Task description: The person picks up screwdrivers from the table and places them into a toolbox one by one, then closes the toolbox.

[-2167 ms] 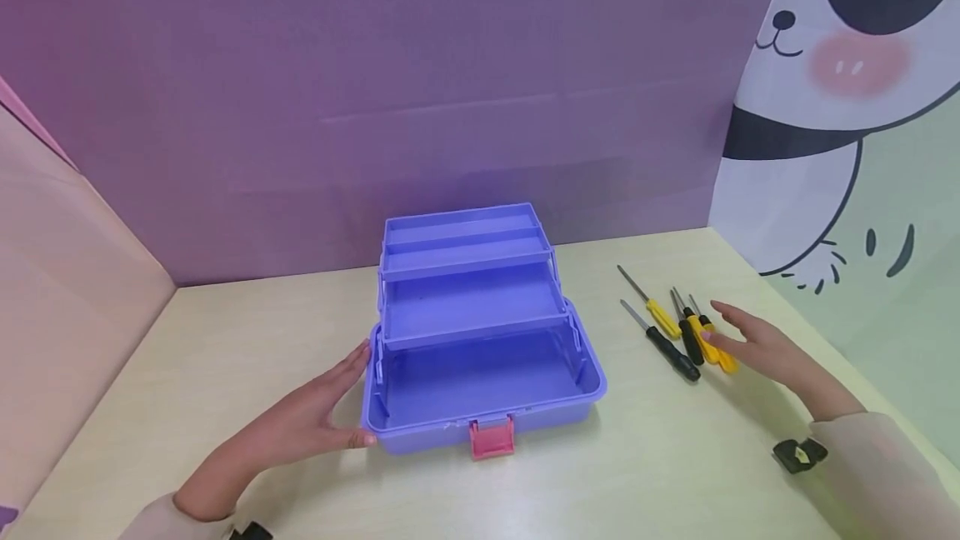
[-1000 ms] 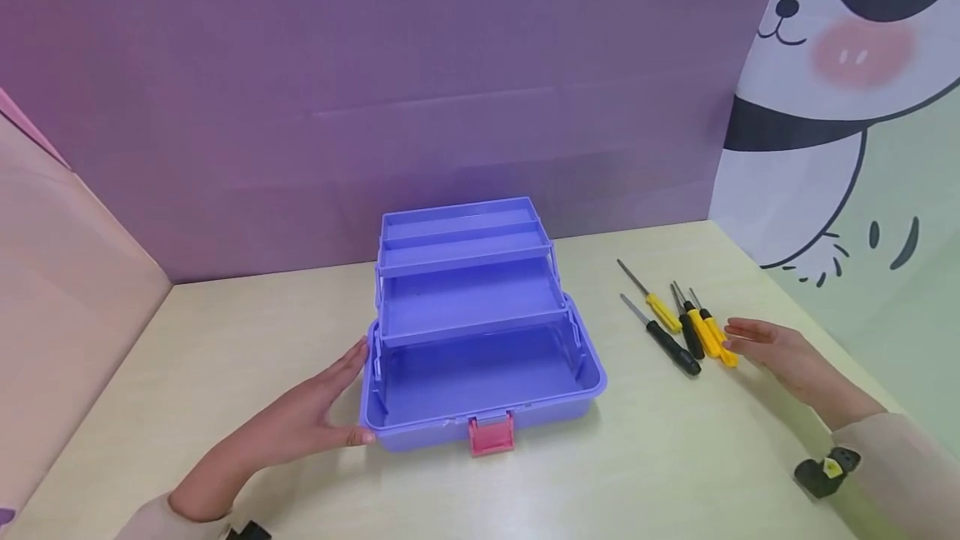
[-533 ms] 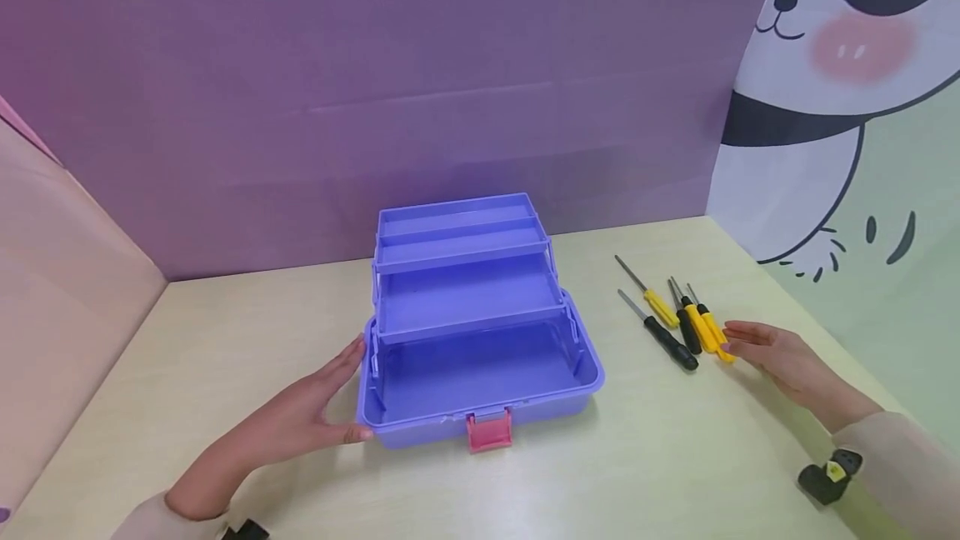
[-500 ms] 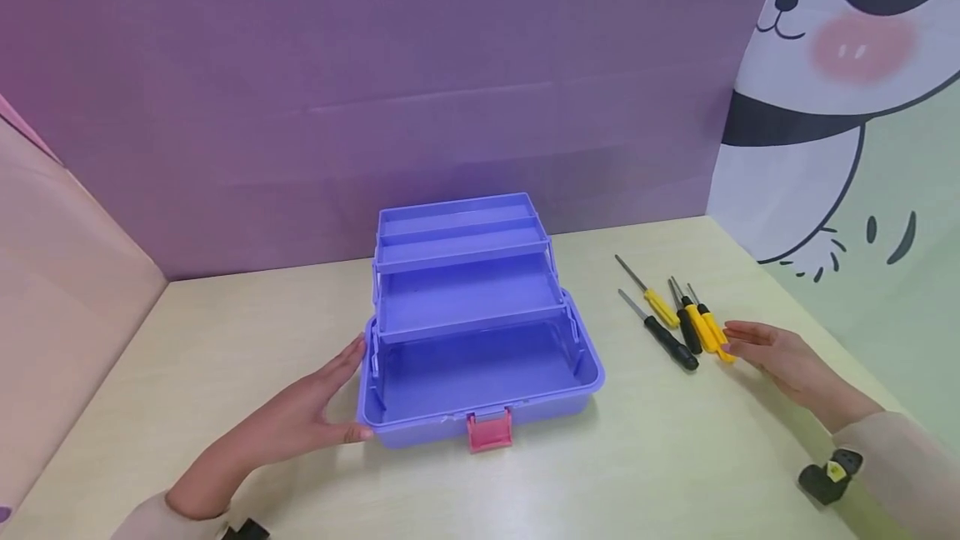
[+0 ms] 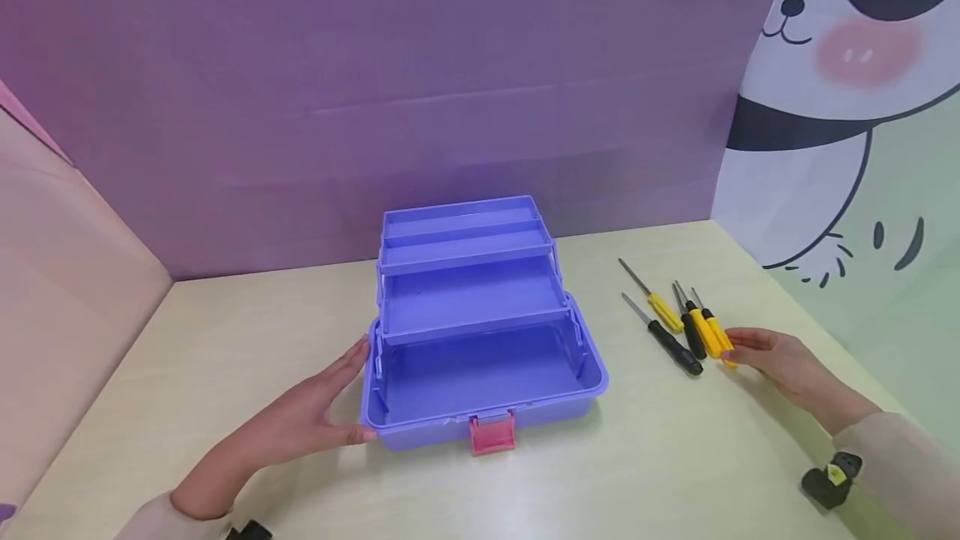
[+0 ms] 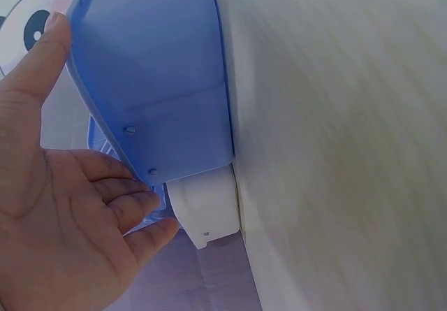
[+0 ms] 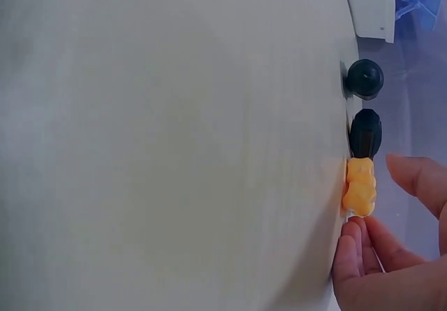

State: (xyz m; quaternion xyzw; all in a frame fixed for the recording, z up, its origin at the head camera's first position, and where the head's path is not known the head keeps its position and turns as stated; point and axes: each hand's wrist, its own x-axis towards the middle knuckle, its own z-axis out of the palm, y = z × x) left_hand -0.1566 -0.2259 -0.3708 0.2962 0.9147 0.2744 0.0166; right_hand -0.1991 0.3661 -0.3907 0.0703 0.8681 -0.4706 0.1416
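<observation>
A purple-blue toolbox (image 5: 551, 415) stands on the table, lid raised, its trays fanned out in steps, a pink latch (image 5: 492, 434) hanging in front. My left hand (image 5: 300, 419) rests against its left side, fingers straight, thumb at the front corner. On the right lies a cluster of screwdrivers with yellow or black handles. My right hand (image 5: 780, 361) is at the outermost yellow-handled screwdriver (image 5: 722, 338). In the right wrist view, fingertips touch or nearly touch the yellow handles (image 7: 360, 189), and the thumb stands apart on the other side.
Left of the cluster lie a black-handled screwdriver (image 5: 675, 347) and a yellow-handled screwdriver (image 5: 664, 312) with a long shaft. Behind the table (image 5: 247, 340) rises a purple backdrop (image 5: 360, 90). A panda-printed panel (image 5: 900, 182) borders the right side.
My right hand has moved lower and slightly right, its fingers closing in on the outermost yellow handle. The left hand keeps its place on the toolbox. The screwdrivers have not visibly moved.
</observation>
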